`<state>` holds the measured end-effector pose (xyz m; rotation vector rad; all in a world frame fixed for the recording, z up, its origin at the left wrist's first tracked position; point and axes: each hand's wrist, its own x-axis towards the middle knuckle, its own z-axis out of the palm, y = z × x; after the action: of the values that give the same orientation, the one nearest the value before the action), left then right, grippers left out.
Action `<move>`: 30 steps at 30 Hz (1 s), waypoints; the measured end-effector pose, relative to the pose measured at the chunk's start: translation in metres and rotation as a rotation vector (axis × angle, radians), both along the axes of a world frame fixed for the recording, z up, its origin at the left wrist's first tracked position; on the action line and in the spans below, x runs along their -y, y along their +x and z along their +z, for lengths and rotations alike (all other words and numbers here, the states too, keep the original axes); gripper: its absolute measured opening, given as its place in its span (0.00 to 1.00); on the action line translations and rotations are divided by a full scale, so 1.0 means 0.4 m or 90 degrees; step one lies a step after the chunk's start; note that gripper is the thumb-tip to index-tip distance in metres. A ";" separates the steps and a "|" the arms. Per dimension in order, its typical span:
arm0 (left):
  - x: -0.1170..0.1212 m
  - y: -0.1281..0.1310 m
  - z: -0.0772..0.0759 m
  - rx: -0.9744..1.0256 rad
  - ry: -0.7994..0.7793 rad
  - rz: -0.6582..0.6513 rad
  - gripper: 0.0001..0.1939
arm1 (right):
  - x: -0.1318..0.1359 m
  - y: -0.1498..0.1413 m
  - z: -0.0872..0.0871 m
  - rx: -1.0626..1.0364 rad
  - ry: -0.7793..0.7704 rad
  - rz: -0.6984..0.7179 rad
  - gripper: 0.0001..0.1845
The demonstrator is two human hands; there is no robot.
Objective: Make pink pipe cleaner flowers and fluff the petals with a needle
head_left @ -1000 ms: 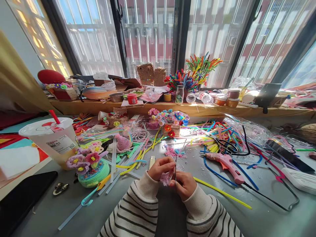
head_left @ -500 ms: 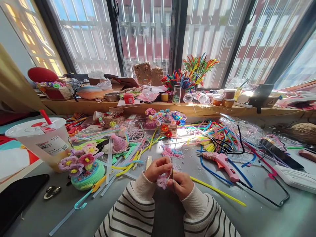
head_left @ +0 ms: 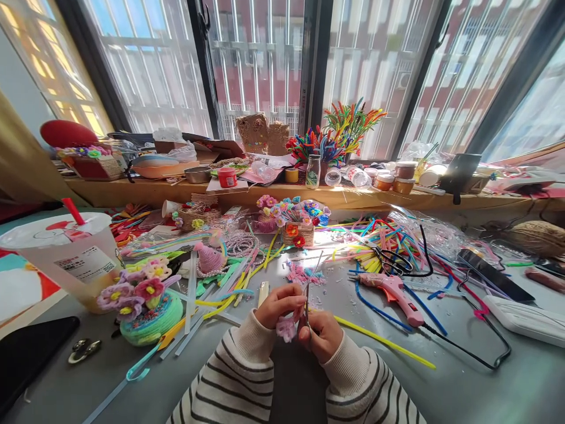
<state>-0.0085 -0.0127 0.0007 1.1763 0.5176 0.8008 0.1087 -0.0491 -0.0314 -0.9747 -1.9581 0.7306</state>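
Observation:
My left hand (head_left: 279, 305) is closed, its fingers pinching a fuzzy pale pink flower (head_left: 286, 330) that hangs below them. Beside it, my right hand (head_left: 323, 334) wraps round slim metal scissors (head_left: 308, 309), their blades pointing upward close to my left fingertips. The handles are mostly hidden in the palm. A thin strand (head_left: 318, 260) rises above the hands; where it starts is hard to make out. Pink and blue fuzz clippings (head_left: 304, 272) lie on the grey table (head_left: 353, 388) just beyond.
A pink glue gun (head_left: 391, 294) with a black cord lies right, near black-handled scissors (head_left: 392, 260) and loose pipe cleaners (head_left: 379, 235). Left are a drink cup (head_left: 83, 259), a green pot of fuzzy flowers (head_left: 150, 321) and a phone (head_left: 35, 359). A cluttered sill (head_left: 185, 189) runs behind.
The view has shifted slightly, so the scene sits further left. The pink flower has turned a little in my left fingers. Both hands keep their holds close together.

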 end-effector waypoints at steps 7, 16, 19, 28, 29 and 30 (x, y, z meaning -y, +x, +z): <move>-0.003 -0.004 -0.011 -0.003 -0.013 0.002 0.13 | -0.008 0.006 -0.007 0.010 -0.016 -0.046 0.33; -0.018 -0.003 -0.029 0.041 0.092 0.060 0.13 | -0.001 0.003 0.002 -0.028 -0.028 -0.004 0.34; -0.015 -0.004 -0.023 0.000 0.130 0.062 0.14 | 0.001 0.002 -0.001 -0.036 -0.053 0.015 0.34; 0.001 -0.007 0.004 -0.004 0.106 0.004 0.16 | 0.001 -0.001 -0.020 -0.039 -0.074 0.018 0.32; 0.001 -0.007 0.003 -0.002 0.106 0.009 0.16 | -0.001 -0.001 -0.023 -0.042 -0.068 -0.004 0.32; 0.000 -0.007 0.002 -0.001 0.104 0.016 0.16 | -0.001 0.000 -0.024 -0.046 -0.062 -0.027 0.31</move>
<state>-0.0114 -0.0128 0.0016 1.3230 0.4754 0.8769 0.1088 -0.0485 -0.0412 -1.0314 -1.8484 0.8328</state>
